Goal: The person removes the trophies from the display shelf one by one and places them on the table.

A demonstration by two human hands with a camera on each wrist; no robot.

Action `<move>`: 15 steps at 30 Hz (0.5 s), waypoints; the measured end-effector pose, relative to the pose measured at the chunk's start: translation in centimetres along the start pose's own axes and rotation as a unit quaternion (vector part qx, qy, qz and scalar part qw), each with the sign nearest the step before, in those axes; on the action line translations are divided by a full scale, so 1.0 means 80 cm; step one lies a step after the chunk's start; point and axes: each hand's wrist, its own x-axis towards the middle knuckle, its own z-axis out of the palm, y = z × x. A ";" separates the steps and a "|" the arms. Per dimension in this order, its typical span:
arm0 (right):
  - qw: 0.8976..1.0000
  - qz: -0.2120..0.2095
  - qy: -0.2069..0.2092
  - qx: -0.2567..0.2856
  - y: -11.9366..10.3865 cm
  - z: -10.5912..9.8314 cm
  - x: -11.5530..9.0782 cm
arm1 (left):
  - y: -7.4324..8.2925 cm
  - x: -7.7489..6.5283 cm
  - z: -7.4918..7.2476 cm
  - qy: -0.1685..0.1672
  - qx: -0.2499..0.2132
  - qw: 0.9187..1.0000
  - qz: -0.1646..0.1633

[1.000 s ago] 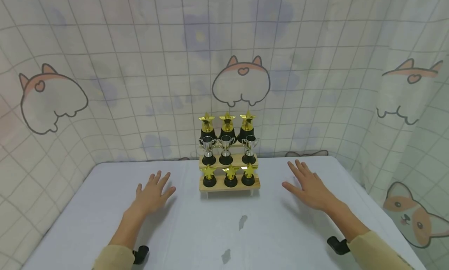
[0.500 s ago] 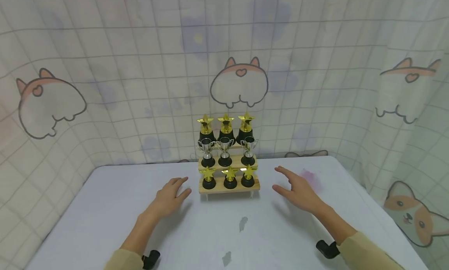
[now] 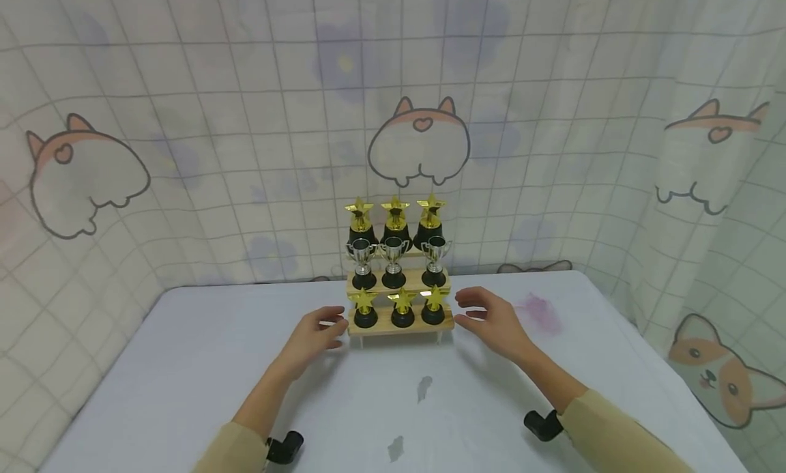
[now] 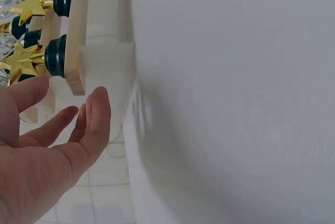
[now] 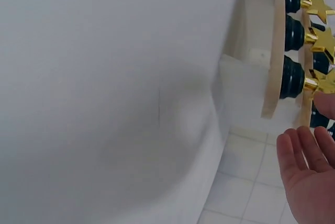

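Observation:
A three-tiered wooden stand (image 3: pixel 384 330) is at the back middle of the table. Three small gold star trophies (image 3: pixel 402 310) line its bottom step, three silver cups (image 3: pixel 394 254) the middle one, and three taller gold star trophies (image 3: pixel 396 220) the top. At the stand's left end is my left hand (image 3: pixel 314 340), thumb and fingers apart and slightly bent; in the left wrist view the fingertips (image 4: pixel 99 98) are right by the board's corner. My right hand (image 3: pixel 494 326) mirrors it at the other end, its palm (image 5: pixel 316 190) facing the stand, nothing held.
The white-covered table (image 3: pixel 245 316) has two grey marks (image 3: pixel 425 388) in front of the stand and a pink stain (image 3: pixel 543 314) to its right. A checked curtain (image 3: pixel 245 152) with cartoon corgis hangs close behind. Black devices (image 3: pixel 285 448) are worn at both wrists.
Both hands have moved inward from wide apart to the two ends of the stand. Their fingers, spread before, are now more bent. The stand and trophies have stayed put.

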 end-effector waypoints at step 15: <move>1.000 0.006 0.009 -0.009 -0.011 0.041 0.013 | -0.007 0.005 0.006 -0.012 -0.115 0.993 -0.025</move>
